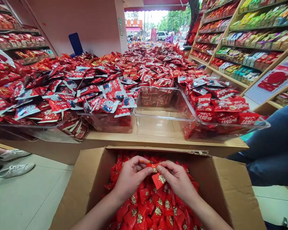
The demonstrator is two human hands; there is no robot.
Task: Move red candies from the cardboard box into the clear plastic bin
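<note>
Above an open cardboard box [220, 191] filled with small red packets [139, 207] printed with gold characters, both of my hands meet. My left hand [134, 174] pinches the left side of a red packet [159, 181] between thumb and fingers. On its right side, my right hand [176, 177] grips the same packet, thumb on top. A second red piece seems to lie against it between the thumbs; whether it is a separate packet I cannot tell. The lower corner of the packet hangs free over the heap.
Behind the box, a wooden counter [105, 138] carries clear plastic bins, with a low-filled bin [158, 123] between heaped red snack packets [110, 92]. Stocked shelves [252, 41] rise at right. A person's leg in jeans [276, 143] is at right; white shoes [15, 171] stand at left.
</note>
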